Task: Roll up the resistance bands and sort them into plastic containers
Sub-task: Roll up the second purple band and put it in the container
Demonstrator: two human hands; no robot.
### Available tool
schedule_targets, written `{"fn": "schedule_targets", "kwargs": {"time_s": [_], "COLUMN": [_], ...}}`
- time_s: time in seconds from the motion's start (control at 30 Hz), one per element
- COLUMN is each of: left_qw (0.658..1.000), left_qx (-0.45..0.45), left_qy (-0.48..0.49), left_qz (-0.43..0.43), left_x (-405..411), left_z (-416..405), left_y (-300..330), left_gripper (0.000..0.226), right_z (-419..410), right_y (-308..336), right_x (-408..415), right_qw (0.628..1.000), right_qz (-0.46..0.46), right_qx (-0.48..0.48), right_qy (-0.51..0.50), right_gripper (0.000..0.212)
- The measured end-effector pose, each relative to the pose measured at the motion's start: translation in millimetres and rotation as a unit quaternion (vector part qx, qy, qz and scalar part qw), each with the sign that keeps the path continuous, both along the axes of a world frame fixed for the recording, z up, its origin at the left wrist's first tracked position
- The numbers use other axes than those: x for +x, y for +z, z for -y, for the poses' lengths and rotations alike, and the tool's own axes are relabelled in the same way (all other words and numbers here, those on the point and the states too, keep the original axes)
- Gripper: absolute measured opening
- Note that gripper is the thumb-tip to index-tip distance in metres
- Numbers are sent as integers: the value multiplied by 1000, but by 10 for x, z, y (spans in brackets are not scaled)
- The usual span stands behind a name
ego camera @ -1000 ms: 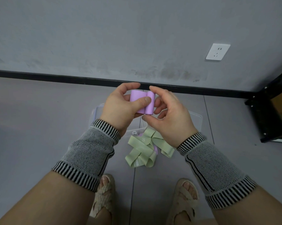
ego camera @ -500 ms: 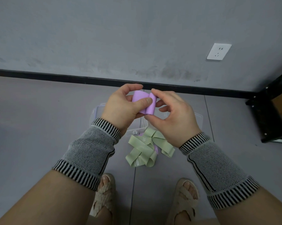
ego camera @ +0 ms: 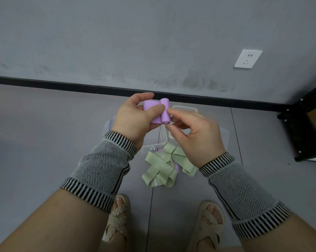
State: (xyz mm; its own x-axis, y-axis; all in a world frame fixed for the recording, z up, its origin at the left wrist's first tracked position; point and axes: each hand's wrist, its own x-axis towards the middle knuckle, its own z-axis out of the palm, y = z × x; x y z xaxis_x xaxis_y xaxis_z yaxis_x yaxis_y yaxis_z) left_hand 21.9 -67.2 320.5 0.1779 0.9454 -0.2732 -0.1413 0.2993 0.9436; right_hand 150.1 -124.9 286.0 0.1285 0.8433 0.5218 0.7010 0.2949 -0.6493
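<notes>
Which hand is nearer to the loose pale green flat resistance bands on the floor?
Right. The right hand hangs just above the loose pale green flat resistance bands; the left hand is higher, left of them, holding the purple band.

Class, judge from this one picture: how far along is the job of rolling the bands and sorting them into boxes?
Done: nothing certain; the clear boxes show no sure contents. In hand: the left hand grips a half-rolled purple band, the right hand pinching its roll. Left: the green bands lie loose on the floor.
</notes>
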Motion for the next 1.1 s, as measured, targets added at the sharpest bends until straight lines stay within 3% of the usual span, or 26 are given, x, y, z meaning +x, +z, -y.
{"fn": "schedule_targets", "kwargs": {"time_s": [0.27, 0.57, 0.63, 0.7, 0.77, 0.87, 1.1], "left_qw": [999, 999, 999, 999, 997, 991, 991], "left_qx": [4, 10, 16, 27, 52, 85, 64], "left_qy": [-29, -47, -41, -28, -24, -45, -94], "left_qz": [16, -2, -13, -23, -56, -98, -66], "left_x": [10, 50, 44, 15, -21, -31, 5], "left_z": [19, 36, 24, 10, 2, -2, 24], "left_y": [23, -3, -25, -54, -86, -103, -103], "left_gripper": [32, 22, 24, 30, 38, 47, 49], "right_z": [-3, 15, 21, 7, -12, -16, -21], "right_y": [-42, -92, -65, 5, 64, 66, 33], "right_x": [-3, -64, -66, -51, -24, 14, 55], "right_qw": [999, 993, 995, 999, 988, 983, 992], "right_qz": [-8, 57, 48, 11, -28, -25, -7], "right_qx": [33, 84, 53, -41, -149, -182, -123], "right_qy": [4, -68, -63, -32, 2, 17, 8], "right_gripper": [26, 18, 19, 25, 54, 78, 55]}}
